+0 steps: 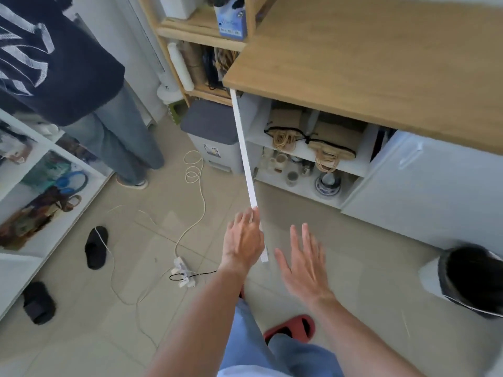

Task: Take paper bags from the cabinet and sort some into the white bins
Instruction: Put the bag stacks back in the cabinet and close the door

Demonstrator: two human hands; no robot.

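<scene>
The left hand (pixel 245 238) grasps the outer edge of the open cabinet door (pixel 246 161), fingers curled round it. The right hand (pixel 302 263) hovers just beside it, released, fingers straight and spread. Inside the cabinet (pixel 362 170), brown paper bags (pixel 332 140) with rope handles lie flat on the upper shelf under the wooden top (pixel 367 58).

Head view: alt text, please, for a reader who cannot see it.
A left hand holds the edge of an open white cabinet door; the right hand hovers open beside it. Paper bags lie on the shelf inside, under a wooden countertop.
</scene>
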